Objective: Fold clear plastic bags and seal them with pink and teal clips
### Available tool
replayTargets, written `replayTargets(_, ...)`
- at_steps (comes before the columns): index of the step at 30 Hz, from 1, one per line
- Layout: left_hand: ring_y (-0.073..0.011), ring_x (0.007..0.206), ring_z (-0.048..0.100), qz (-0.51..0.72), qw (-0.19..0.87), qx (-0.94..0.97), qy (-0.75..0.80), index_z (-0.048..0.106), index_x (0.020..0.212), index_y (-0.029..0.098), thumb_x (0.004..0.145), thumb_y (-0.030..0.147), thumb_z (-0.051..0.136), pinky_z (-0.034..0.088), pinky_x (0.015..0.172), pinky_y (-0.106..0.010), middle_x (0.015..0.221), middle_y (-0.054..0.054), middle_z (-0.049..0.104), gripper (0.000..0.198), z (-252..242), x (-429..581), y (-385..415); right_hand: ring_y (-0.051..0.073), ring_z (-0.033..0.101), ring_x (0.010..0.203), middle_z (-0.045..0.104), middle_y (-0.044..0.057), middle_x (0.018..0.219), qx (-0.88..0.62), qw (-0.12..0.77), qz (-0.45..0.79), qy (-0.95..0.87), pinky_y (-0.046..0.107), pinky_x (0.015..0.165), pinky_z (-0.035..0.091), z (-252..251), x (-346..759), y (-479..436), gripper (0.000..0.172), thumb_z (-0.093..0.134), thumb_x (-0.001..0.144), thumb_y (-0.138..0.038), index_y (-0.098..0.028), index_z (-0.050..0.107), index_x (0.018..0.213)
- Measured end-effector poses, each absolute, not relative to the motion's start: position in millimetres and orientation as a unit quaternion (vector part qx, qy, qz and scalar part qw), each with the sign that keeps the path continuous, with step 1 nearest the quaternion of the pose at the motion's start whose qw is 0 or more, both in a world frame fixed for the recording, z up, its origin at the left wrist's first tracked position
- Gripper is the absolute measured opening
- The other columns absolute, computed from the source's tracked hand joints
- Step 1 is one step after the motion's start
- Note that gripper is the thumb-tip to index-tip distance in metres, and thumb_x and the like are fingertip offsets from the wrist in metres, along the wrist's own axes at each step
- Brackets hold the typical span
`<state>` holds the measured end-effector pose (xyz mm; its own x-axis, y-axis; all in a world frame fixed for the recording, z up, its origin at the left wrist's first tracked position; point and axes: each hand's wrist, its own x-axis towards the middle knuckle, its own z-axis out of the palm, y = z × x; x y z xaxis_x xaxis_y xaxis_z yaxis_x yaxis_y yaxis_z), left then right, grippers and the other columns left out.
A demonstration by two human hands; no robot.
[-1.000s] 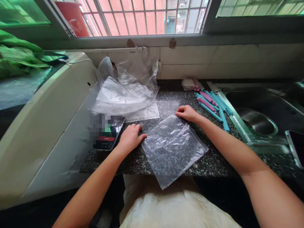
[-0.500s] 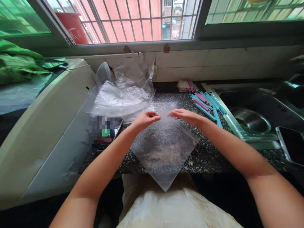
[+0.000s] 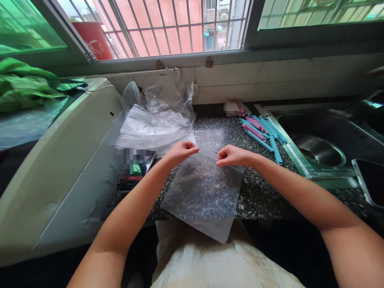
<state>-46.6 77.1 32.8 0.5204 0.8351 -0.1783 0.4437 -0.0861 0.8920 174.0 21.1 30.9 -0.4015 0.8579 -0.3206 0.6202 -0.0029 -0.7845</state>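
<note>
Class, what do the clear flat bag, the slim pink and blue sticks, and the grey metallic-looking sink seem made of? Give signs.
Clear flat bag: thin, smooth plastic film, apparently; the speckled black counter shows through.
Slim pink and blue sticks: probably rigid plastic; straight, evenly coloured.
Grey metallic-looking sink: likely stainless steel; shiny, with bright reflections.

Pinching a clear bag point(image 3: 207, 194) at its upper edge with left hand point(image 3: 182, 151) and right hand point(image 3: 230, 155) over a speckled counter point(image 3: 258, 196), near heaped plastic bags point(image 3: 154, 124) and left of pink and blue clips point(image 3: 260, 125) beside a sink point(image 3: 333, 183).
</note>
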Motion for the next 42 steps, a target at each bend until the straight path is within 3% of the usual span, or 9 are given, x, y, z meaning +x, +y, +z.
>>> replayTargets(8, -0.0062, 0.049, 0.036, 0.294, 0.535, 0.633, 0.476, 0.051, 0.055, 0.016, 0.060, 0.032, 0.062, 0.028, 0.050, -0.022, 0.053, 0.004, 0.046, 0.020, 28.4, -58.9, 84.6, 0.010, 0.043, 0.058, 0.053, -0.002, 0.061, -0.531, 0.146, 0.476, -0.686, 0.025, 0.057, 0.031, 24.3, 215.3, 7.3, 0.033, 0.063, 0.062, -0.047, -0.014, 0.061, 0.065)
replayTargets(12, -0.0062, 0.048, 0.037, 0.318, 0.549, 0.619, 0.463, 0.053, 0.056, 0.016, 0.060, 0.031, 0.064, 0.031, 0.050, -0.022, 0.053, 0.003, 0.048, 0.019, 27.9, -59.3, 87.6, 0.010, 0.043, 0.057, 0.050, -0.002, 0.058, -0.558, 0.294, 0.439, -0.640, 0.026, 0.057, 0.034, 15.8, 228.7, 4.5, 0.036, 0.063, 0.062, -0.051, -0.015, 0.057, 0.062)
replayTargets(16, -0.0076, 0.055, 0.042, 0.396, 0.506, 0.640, 0.421, 0.058, 0.060, 0.016, 0.062, 0.029, 0.065, 0.037, 0.056, -0.023, 0.059, 0.002, 0.051, 0.015, 40.1, -52.2, 90.7, 0.012, 0.045, 0.058, 0.051, -0.001, 0.062, -0.568, 0.499, 0.271, -0.596, 0.029, 0.058, 0.039, 51.7, 224.9, 1.7, 0.033, 0.062, 0.066, -0.050, -0.019, 0.053, 0.062)
replayTargets(19, -0.0100, 0.069, 0.049, 0.505, 0.401, 0.680, 0.350, 0.063, 0.068, 0.018, 0.065, 0.029, 0.066, 0.041, 0.065, -0.024, 0.074, -0.001, 0.055, 0.012, 57.2, -48.9, 89.6, 0.015, 0.051, 0.067, 0.054, 0.003, 0.074, -0.521, 0.543, 0.058, -0.656, 0.032, 0.061, 0.042, 104.0, 211.9, -24.8, 0.018, 0.060, 0.076, -0.037, -0.022, 0.056, 0.068)
replayTargets(21, -0.0116, 0.076, 0.051, 0.545, 0.300, 0.714, 0.322, 0.066, 0.074, 0.020, 0.069, 0.028, 0.065, 0.042, 0.070, -0.026, 0.081, -0.001, 0.055, 0.010, 66.2, -50.3, 83.4, 0.016, 0.053, 0.072, 0.055, 0.003, 0.080, -0.482, 0.521, -0.116, -0.695, 0.033, 0.066, 0.043, 130.6, 199.0, -54.2, 0.004, 0.062, 0.078, -0.026, -0.026, 0.058, 0.076)
replayTargets(24, -0.0148, 0.085, 0.050, 0.523, 0.118, 0.772, 0.341, 0.067, 0.087, 0.023, 0.075, 0.025, 0.062, 0.042, 0.080, -0.032, 0.086, -0.002, 0.055, 0.013, 65.6, -57.5, 62.6, 0.017, 0.053, 0.072, 0.057, 0.002, 0.078, -0.419, 0.398, -0.296, -0.761, 0.034, 0.068, 0.042, 134.5, 177.1, -96.2, 0.020, 0.064, 0.074, -0.017, -0.031, 0.059, 0.088)
replayTargets(29, -0.0192, 0.090, 0.049, 0.394, -0.090, 0.859, 0.315, 0.061, 0.104, 0.026, 0.078, 0.031, 0.061, 0.041, 0.081, -0.034, 0.091, -0.005, 0.056, 0.026, 27.6, -65.0, 5.2, 0.015, 0.053, 0.068, 0.063, 0.002, 0.072, -0.394, 0.313, -0.275, -0.819, 0.030, 0.062, 0.040, 69.1, 141.6, -117.6, 0.015, 0.053, 0.079, -0.014, -0.024, 0.063, 0.083)
replayTargets(36, -0.0162, 0.064, 0.048, 0.253, -0.114, 0.936, 0.217, 0.062, 0.085, 0.015, 0.087, 0.017, 0.043, 0.040, 0.059, -0.029, 0.066, -0.004, 0.055, 0.020, -15.9, -66.0, -38.7, 0.015, 0.054, 0.068, 0.066, 0.003, 0.075, -0.413, 0.282, -0.214, -0.839, 0.031, 0.064, 0.038, 8.6, 117.3, -124.3, 0.016, 0.050, 0.082, -0.014, -0.019, 0.065, 0.080)
replayTargets(42, -0.0132, 0.064, 0.053, 0.275, -0.034, 0.941, 0.192, 0.062, 0.088, 0.015, 0.087, 0.013, 0.041, 0.047, 0.057, -0.025, 0.070, -0.004, 0.059, 0.020, -23.4, -101.7, -43.2, 0.018, 0.057, 0.078, 0.067, 0.006, 0.086, -0.423, 0.215, -0.196, -0.858, 0.034, 0.077, 0.040, -3.3, 163.1, -135.9, 0.020, 0.056, 0.079, -0.013, -0.019, 0.065, 0.096)
